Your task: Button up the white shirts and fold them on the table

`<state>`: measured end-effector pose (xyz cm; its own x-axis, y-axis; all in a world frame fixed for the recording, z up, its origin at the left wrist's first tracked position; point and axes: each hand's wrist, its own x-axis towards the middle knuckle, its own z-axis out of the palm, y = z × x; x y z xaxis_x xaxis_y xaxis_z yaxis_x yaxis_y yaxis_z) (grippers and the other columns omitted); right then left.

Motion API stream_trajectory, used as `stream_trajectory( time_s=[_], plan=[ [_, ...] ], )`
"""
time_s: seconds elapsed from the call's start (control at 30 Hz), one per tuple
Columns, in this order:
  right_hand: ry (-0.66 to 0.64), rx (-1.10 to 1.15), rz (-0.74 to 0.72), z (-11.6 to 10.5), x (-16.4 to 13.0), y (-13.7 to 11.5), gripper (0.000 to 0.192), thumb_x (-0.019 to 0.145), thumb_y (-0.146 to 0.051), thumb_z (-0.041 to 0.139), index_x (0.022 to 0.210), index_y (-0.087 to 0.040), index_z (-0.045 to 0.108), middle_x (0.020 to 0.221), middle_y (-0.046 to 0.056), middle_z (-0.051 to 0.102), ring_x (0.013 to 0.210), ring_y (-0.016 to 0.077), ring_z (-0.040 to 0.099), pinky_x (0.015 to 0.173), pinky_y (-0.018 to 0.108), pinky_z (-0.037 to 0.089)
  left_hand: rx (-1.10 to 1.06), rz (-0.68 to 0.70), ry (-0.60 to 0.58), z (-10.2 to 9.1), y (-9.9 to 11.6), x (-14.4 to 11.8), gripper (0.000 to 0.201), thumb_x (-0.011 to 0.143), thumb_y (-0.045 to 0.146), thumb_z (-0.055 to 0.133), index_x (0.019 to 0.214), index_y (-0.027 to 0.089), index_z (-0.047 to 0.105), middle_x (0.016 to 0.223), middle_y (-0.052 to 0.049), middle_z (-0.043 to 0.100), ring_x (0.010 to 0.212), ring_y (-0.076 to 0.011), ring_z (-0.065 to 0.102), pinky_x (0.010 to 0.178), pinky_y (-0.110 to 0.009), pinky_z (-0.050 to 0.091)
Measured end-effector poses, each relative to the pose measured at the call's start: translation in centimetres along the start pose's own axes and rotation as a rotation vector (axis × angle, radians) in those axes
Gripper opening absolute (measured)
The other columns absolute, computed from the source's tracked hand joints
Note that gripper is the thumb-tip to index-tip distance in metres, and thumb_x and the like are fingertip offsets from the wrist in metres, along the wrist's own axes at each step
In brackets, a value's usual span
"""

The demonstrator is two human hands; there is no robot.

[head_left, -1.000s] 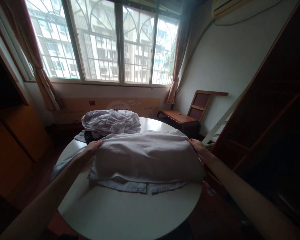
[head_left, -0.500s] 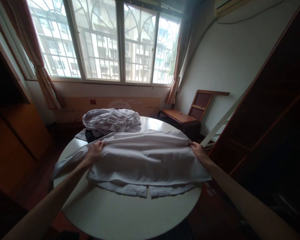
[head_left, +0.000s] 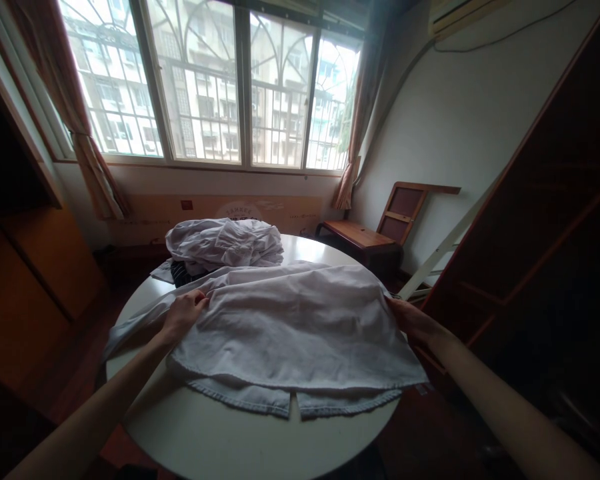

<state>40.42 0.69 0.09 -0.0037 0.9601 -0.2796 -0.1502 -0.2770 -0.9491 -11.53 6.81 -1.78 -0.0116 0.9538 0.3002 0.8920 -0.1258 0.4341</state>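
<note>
A round white table (head_left: 220,440) fills the lower middle of the view, its bare near edge closest to the viewer. Two bare forearms reach in from the bottom corners. Spread across the table's middle lies a pale grey-white garment (head_left: 295,327), folded over so that a hemmed lower layer with a centre slit peeks out along its near edge.

The left hand (head_left: 183,313) rests on the garment's left side, fingers curled and pinching a fold of the cloth. The right hand (head_left: 410,317) is at the garment's right edge, which hangs a little past the table rim; its fingers are partly tucked under the fabric, so it seems to grip the edge (though the hold itself is hidden and cannot be told for sure).

Just behind the garment, on the far left part of the table, sits a crumpled heap of pale clothes (head_left: 225,243) over something dark and striped.

Beyond the table to the right stands a wooden chair (head_left: 375,230) against a white wall. Farthest back, a wide barred window (head_left: 215,80) shows apartment blocks, with brown curtains (head_left: 87,150) tied at either side.
</note>
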Motion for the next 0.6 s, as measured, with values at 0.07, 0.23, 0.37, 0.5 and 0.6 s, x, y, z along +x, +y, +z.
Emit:
stream_trajectory(
  time_s=[0.07,0.23,0.37,0.5,0.6],
  plan=[
    [-0.017,-0.012,-0.015,0.1,0.0,-0.1,0.009,0.076,-0.021,0.059,0.081,-0.021,0.066,0.079,0.004,0.070,0.065,0.0167,0.065,0.063,0.025,0.053,-0.006,-0.004,-0.007,-0.1,0.3,-0.1,0.027,0.078,0.039,0.045,0.076,0.018,0.062,0.078,-0.008,0.068,0.073,-0.0222,0.062,0.063,-0.026,0.039],
    [0.040,-0.041,-0.055,0.4,0.2,-0.3,0.009,0.067,-0.016,0.067,0.076,-0.020,0.067,0.077,0.003,0.070,0.063,0.0144,0.064,0.058,0.021,0.051,-0.004,-0.041,0.011,-0.3,0.8,-0.4,0.031,0.079,0.042,0.044,0.079,0.018,0.064,0.081,-0.009,0.069,0.073,-0.0227,0.063,0.060,-0.026,0.039],
    [0.180,-0.140,-0.139,0.4,0.8,-0.2,0.011,0.061,-0.020,0.071,0.070,-0.018,0.067,0.069,0.002,0.068,0.058,0.0130,0.061,0.054,0.021,0.049,0.056,-0.018,-0.004,-0.2,1.2,-0.4,0.035,0.081,0.040,0.040,0.084,0.017,0.067,0.086,-0.011,0.070,0.077,-0.0236,0.063,0.062,-0.026,0.039],
    [0.222,-0.256,-0.272,0.2,1.0,-0.7,0.020,0.052,-0.029,0.075,0.066,-0.017,0.066,0.064,0.000,0.066,0.057,0.0136,0.059,0.057,0.024,0.048,0.111,0.002,-0.011,-0.6,1.4,-0.5,0.035,0.081,0.038,0.038,0.078,0.018,0.067,0.081,-0.010,0.070,0.073,-0.0223,0.063,0.060,-0.025,0.037],
    [0.232,-0.277,-0.355,0.2,0.4,-1.5,0.023,0.051,-0.034,0.075,0.063,-0.017,0.064,0.060,-0.001,0.063,0.054,0.0126,0.057,0.055,0.024,0.047,0.046,-0.028,0.075,-1.2,1.2,-0.3,0.030,0.077,0.036,0.043,0.074,0.018,0.066,0.075,-0.008,0.068,0.072,-0.0218,0.061,0.061,-0.025,0.037]
  ],
)
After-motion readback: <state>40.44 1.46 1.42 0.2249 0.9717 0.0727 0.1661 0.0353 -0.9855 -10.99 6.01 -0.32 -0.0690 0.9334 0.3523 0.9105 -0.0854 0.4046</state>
